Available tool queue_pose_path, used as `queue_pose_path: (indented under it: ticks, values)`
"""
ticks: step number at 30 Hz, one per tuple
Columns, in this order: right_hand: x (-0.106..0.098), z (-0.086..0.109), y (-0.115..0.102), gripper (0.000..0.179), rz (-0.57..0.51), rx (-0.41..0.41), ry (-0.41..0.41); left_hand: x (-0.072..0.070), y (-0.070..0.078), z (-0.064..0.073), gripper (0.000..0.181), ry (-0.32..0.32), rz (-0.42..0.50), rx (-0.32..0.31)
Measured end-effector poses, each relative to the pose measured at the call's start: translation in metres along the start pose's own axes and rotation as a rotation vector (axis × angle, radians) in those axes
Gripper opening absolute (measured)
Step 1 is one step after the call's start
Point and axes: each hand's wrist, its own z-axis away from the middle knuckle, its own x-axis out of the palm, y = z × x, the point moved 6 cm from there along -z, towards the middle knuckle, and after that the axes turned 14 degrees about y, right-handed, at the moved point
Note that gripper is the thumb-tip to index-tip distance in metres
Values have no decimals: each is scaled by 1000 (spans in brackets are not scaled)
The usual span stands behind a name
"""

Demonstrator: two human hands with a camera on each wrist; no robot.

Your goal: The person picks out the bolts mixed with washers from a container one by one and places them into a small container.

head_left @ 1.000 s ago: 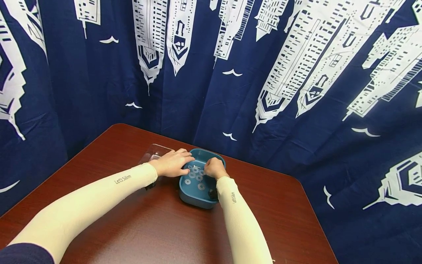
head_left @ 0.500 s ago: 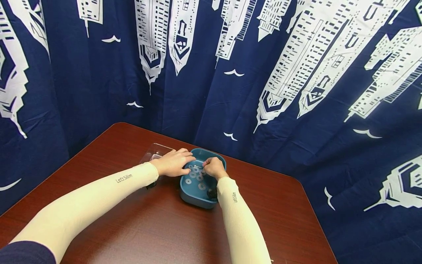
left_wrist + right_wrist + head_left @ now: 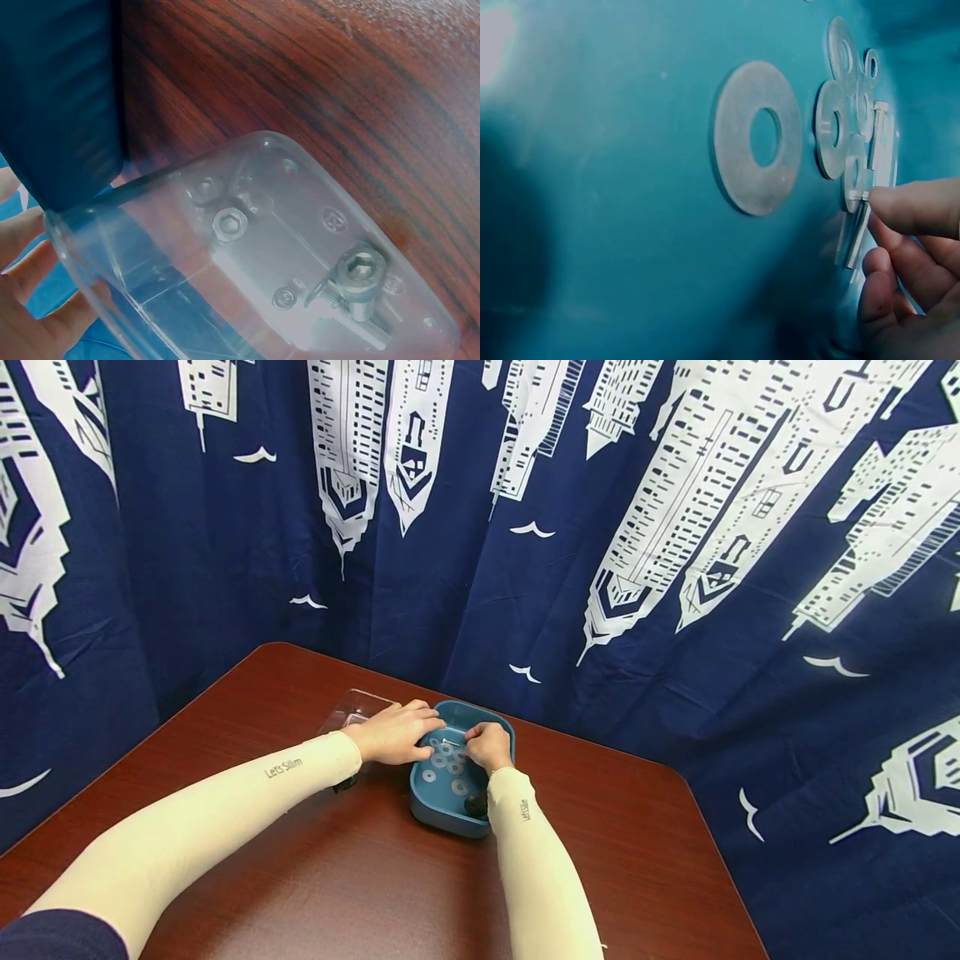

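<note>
Washers [image 3: 732,139] lie in the blue tray [image 3: 448,822]; there I see the right hand [image 3: 489,748] curling its fingertips at a screw [image 3: 857,238], whether gripping I cannot tell. The left hand [image 3: 395,734] spreads relaxed fingers over the rim, beside a clear box [image 3: 296,191] holding bolts [image 3: 361,271].

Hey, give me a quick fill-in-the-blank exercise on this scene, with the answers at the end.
1. Each flat metal washer has a round ____ in its middle.
2. In the wrist close-up showing washers, the hand is the person's ____ one.
3. In the head view, the clear tray sits to the ____ of the blue bin.

Missing words: hole; right; left.
</note>
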Motion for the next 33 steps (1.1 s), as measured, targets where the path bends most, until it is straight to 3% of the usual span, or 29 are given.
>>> queue_pose_path:
  ticks: [6, 12, 21, 33]
  values:
    - [0, 2, 3, 13, -1, 28, 64, 1, 1, 0, 55, -3, -2, 0]
    - [-1, 4, 5, 12, 10, 46, 77, 2, 1, -1, 55, -1, 10, 11]
    - [-1, 5, 2, 10, -4, 14, 115, 0, 1, 0, 55, -6, 3, 9]
    - [3, 4, 0, 12, -14, 37, 106, 1, -2, 1, 55, -14, 4, -4]
